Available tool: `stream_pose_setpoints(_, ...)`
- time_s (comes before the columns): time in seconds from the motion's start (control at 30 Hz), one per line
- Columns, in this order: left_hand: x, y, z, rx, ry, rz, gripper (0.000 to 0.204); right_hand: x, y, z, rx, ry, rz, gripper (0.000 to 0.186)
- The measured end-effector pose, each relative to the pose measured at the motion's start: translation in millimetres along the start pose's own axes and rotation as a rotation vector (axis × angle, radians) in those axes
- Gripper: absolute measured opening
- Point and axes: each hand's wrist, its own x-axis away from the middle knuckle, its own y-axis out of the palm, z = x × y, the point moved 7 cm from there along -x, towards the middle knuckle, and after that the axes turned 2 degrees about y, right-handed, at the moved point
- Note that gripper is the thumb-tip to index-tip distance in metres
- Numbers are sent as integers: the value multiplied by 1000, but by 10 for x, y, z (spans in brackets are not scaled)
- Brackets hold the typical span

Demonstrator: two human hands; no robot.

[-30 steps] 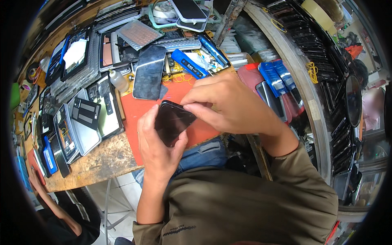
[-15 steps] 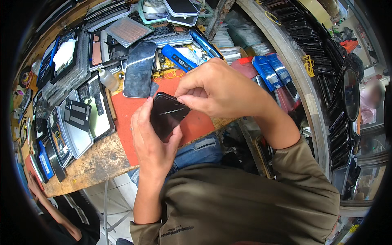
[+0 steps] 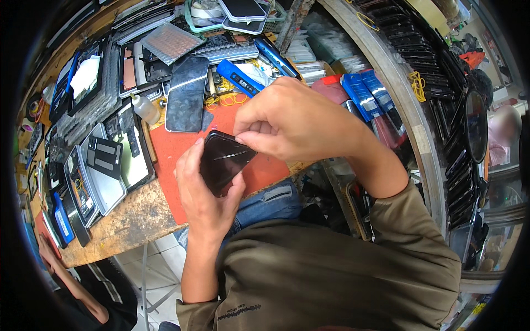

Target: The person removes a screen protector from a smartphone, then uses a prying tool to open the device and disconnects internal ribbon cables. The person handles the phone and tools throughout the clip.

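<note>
A dark smartphone (image 3: 223, 160) with a glossy face lies tilted in my left hand (image 3: 207, 190), above a red mat (image 3: 226, 113). The left thumb and fingers grip its two long sides. At the phone's upper right edge, my right hand (image 3: 292, 118) is closed, its thumb and forefinger pinched together against the rim. Whatever sits between those fingertips is hidden or too small to name. A larger dark phone screen (image 3: 187, 96) with a smudged surface rests beyond the left hand, partly on the mat.
On the wooden bench (image 3: 132, 223), opened phones and a white dropper bottle (image 3: 146, 108) stand at the left. A blue tool (image 3: 240, 77) lies behind my right hand. Blue packets (image 3: 360, 96) are at the right. Another person's arm (image 3: 72, 281) reaches in at lower left.
My right hand has shifted slightly left along the phone's edge. The phone and my left hand have tipped and moved a little; the grip is the same.
</note>
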Motion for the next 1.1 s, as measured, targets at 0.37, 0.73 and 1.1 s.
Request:
stream_pose_setpoints(0.37, 40, -12, -2, -29, 12, 9, 90, -23, 6, -93, 113, -23, 45, 13)
stream_pose_setpoints(0.73, 50, -54, 29, -54, -52, 25, 91, -8, 83, 85, -247, 136, -77, 13)
stream_pose_setpoints(1.1, 109, -322, -100, -136, -160, 81, 98, 162, 175, -75, -457, 163, 51, 29)
